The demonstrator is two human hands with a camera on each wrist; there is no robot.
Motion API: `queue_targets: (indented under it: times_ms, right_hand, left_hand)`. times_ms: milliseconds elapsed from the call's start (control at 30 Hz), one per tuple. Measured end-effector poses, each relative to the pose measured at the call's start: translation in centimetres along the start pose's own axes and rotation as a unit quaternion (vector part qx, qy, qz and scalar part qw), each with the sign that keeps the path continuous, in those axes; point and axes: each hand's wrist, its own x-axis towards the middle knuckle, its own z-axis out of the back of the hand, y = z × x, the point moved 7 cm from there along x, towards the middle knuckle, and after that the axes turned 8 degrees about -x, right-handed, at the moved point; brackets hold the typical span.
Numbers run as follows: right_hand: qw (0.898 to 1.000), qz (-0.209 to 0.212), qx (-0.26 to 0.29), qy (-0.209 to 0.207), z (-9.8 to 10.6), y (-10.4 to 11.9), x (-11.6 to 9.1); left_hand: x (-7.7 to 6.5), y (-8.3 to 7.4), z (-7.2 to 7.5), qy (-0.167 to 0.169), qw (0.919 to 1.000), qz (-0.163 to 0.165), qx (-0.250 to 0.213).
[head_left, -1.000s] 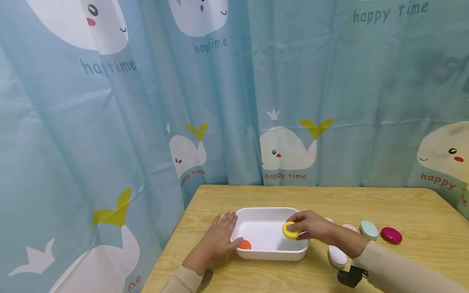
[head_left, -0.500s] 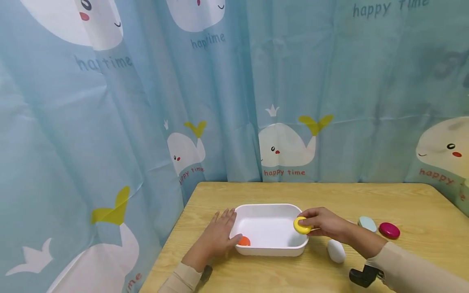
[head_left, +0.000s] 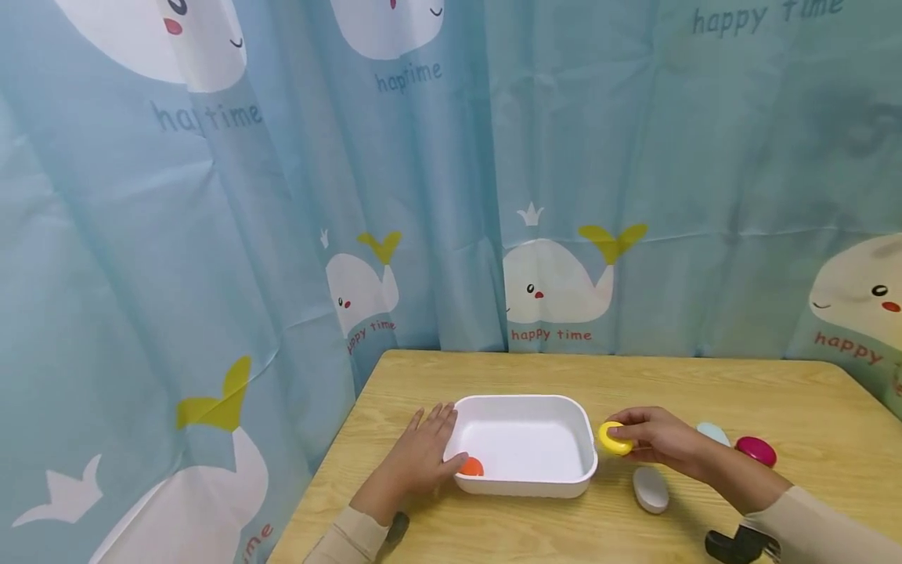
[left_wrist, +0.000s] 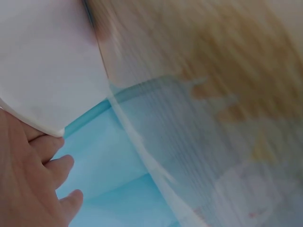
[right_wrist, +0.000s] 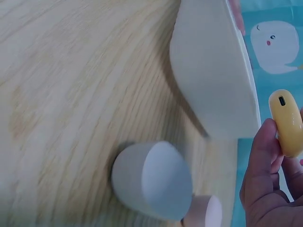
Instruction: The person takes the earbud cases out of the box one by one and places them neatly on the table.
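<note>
A glossy yellow rounded disc-like piece (head_left: 615,439) is pinched between the thumb and fingers of my right hand (head_left: 658,441), just beyond the right end of a white plastic basin (head_left: 521,489). In the right wrist view, a small dark slot shows on the edge of this yellow piece (right_wrist: 287,125). My left hand (head_left: 416,458) rests on the basin's left end, fingers extended along its outside and thumb over the front-left rim. Inside the basin, an orange rounded piece (head_left: 472,467) lies in the front-left corner, partly covered by that thumb.
Right of the basin, a white oval piece (head_left: 651,490) lies on the wooden table (head_left: 550,533). Farther right are a pale green piece (head_left: 713,433), partly behind my right arm, and a magenta one (head_left: 756,450). A blue whale-print curtain (head_left: 437,196) hangs behind the table.
My right hand has carried the yellow piece rightward, from over the basin's interior to outside its right end. My left hand stays on the basin.
</note>
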Motion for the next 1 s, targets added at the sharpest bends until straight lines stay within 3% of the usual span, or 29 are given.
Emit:
queue_targets:
  times_ms: [300,633,1000]
  right_hand:
    - [1.0,-0.005,0.002,-0.005,1.6,-1.6,-1.6]
    - [0.999,-0.017,0.045,0.005,2.2,-3.8,-3.4]
    - [0.997,-0.04,0.062,-0.017,3.3,-6.2,-5.3]
  left_hand:
    - [0.4,-0.1,0.3,-0.003,1.0,-0.008,0.004]
    - [0.0,-0.1,0.0,0.0,1.0,-0.001,-0.005]
    - [-0.1,0.0,0.0,0.007,1.0,0.005,0.0]
